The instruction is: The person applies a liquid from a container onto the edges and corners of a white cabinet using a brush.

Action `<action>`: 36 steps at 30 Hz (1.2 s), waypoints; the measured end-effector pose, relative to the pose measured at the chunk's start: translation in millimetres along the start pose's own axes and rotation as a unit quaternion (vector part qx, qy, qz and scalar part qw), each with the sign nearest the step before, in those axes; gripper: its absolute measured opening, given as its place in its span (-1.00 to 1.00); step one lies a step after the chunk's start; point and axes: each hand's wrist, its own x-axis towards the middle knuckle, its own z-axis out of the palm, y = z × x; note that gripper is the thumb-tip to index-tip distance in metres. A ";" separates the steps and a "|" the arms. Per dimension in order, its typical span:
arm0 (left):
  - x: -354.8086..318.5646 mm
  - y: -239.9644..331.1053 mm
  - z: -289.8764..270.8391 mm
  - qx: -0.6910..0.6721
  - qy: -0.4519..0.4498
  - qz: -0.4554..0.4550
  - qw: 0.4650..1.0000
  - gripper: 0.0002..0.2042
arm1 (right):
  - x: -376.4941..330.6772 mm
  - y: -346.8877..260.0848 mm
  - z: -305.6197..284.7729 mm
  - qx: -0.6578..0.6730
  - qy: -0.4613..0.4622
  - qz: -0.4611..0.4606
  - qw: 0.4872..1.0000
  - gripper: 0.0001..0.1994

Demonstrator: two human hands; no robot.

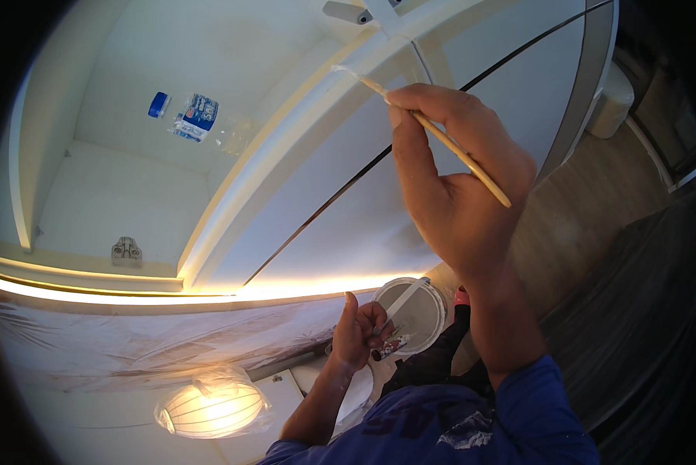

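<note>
The thin brush [433, 132] we are pinching in our right hand [456, 186] is reaching the upper-centre cabinet edge [301, 132], while our left hand [360, 333] is gripping the paint tub [414, 314] close below for dipping.

Warm glare from strip light [131, 296] and lamp [212, 409]; dark fisheye rim.

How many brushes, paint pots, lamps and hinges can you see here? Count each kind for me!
Thin wooden brush, in the right hand: 1
White paint pot, in the left hand: 1
Wrapped glowing lamp: 1
Metal hinge plate: 1
Total: 4
</note>
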 end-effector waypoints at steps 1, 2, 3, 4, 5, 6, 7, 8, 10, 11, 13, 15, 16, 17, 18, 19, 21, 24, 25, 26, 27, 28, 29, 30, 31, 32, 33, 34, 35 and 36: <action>0.1 -0.1 -0.2 0.008 0.001 0.001 1.000 -0.14 | 0.0 4.5 1.2 0.001 0.007 -0.006 1.000 -0.81; 0.5 0.9 0.2 0.010 -0.001 0.001 1.000 -0.14 | 1.4 5.5 0.1 -0.004 0.011 -0.010 1.000 -0.81; 1.0 1.6 0.2 0.012 -0.003 0.001 1.000 -0.14 | 3.0 6.5 -1.2 -0.009 0.016 -0.015 1.000 -0.81; 1.6 2.6 0.5 0.015 -0.006 0.001 1.000 -0.14 | 5.0 4.8 -3.7 -0.020 0.016 -0.018 0.999 -0.81; 1.3 1.1 -1.6 0.014 -0.005 0.003 1.000 -0.14 | 2.9 3.4 -3.3 -0.025 0.013 -0.020 0.999 -0.80; 1.0 -0.2 -3.5 0.014 -0.005 0.005 1.000 -0.14 | 1.2 2.1 -3.1 -0.029 0.011 -0.021 0.999 -0.80; 0.6 -1.3 -4.7 0.014 -0.005 0.008 1.000 -0.14 | -0.8 0.5 -2.2 -0.029 0.008 -0.023 0.999 -0.80; 0.7 -0.6 -2.9 0.012 -0.003 0.007 1.000 -0.15 | -1.4 -1.1 -1.8 -0.029 0.003 -0.029 0.999 -0.80; 0.4 1.5 2.0 0.007 0.002 0.005 1.000 -0.17 | -3.6 -4.0 1.0 -0.026 -0.007 -0.042 0.999 -0.79; 0.5 1.6 2.1 0.011 0.002 0.006 1.000 -0.17 | -3.8 -5.2 1.0 -0.023 -0.015 -0.038 0.999 -0.80; 0.6 1.6 1.6 0.017 0.004 0.007 1.000 -0.17 | -4.4 -7.7 1.0 -0.017 -0.031 -0.030 0.999 -0.80; 0.6 1.9 2.3 0.016 0.004 0.008 1.000 -0.17 | -1.0 -14.3 -8.4 -0.012 -0.057 0.003 0.998 -0.82; 0.7 1.9 2.5 0.015 0.004 0.009 1.000 -0.17 | -1.3 -9.8 -5.9 -0.011 -0.037 -0.005 0.999 -0.81; 0.8 0.9 0.6 0.013 0.002 0.008 1.000 -0.16 | -1.7 -1.8 -1.4 -0.008 -0.016 -0.013 1.000 -0.81; 1.4 -0.9 -2.9 0.011 0.000 0.007 1.000 -0.15 | -1.6 0.3 -0.4 -0.009 -0.005 -0.019 1.000 -0.80; 1.5 -2.2 -4.9 0.009 -0.002 0.005 1.000 -0.15 | -1.7 2.4 0.7 -0.011 0.006 -0.025 1.000 -0.80; 1.5 -2.1 -5.0 0.016 -0.001 0.006 1.000 -0.15 | -0.5 2.7 0.1 -0.019 0.010 -0.029 0.999 -0.80; 1.7 -1.8 -4.2 0.012 0.001 0.006 1.000 -0.15 | -1.7 -0.1 -2.2 -0.028 0.002 -0.027 0.999 -0.79; 1.6 -1.8 -3.8 0.008 0.002 0.006 1.000 -0.15 | -2.8 -1.1 -2.9 -0.030 -0.006 -0.027 0.999 -0.79; 1.7 -1.0 -2.3 0.010 0.000 0.006 1.000 -0.15 | -2.6 -1.1 -5.3 -0.030 -0.019 -0.032 0.999 -0.79; 1.9 -0.3 -0.9 0.011 -0.002 0.006 1.000 -0.16 | -2.9 -2.7 -5.8 -0.031 -0.030 -0.035 0.998 -0.78; 2.4 -0.1 -0.3 0.012 -0.004 0.006 1.000 -0.17 | -3.6 -4.5 -6.3 -0.033 -0.040 -0.037 0.998 -0.78; 1.0 -0.6 0.0 0.012 0.000 0.007 1.000 -0.17 | -5.4 -9.2 -3.6 -0.031 -0.048 -0.037 0.998 -0.77; -0.5 -1.4 0.1 0.012 0.003 0.007 1.000 -0.17 | -7.6 -14.1 -1.1 -0.023 -0.055 -0.035 0.998 -0.77; -1.9 -2.2 0.2 0.011 0.006 0.007 1.000 -0.17 | -9.8 -18.9 1.6 -0.015 -0.063 -0.034 0.997 -0.76; -1.3 -1.5 1.0 0.012 0.010 0.007 1.000 -0.17 | -11.2 -23.1 3.4 -0.003 -0.068 -0.033 0.997 -0.76; -0.8 -1.0 2.1 0.013 0.013 0.008 1.000 -0.17 | -12.9 -25.6 6.9 0.007 -0.068 -0.033 0.997 -0.75; -0.4 -0.4 3.4 0.014 0.016 0.008 1.000 -0.17 | -14.7 -28.2 10.0 0.017 -0.069 -0.033 0.997 -0.75; 0.6 -0.5 4.0 0.013 0.027 0.006 1.000 -0.17 | -17.8 -30.7 14.2 0.028 -0.071 -0.034 0.996 -0.74; 1.5 -0.4 5.2 0.013 0.037 0.005 0.999 -0.17 | -20.3 -33.4 15.5 0.038 -0.078 -0.030 0.996 -0.73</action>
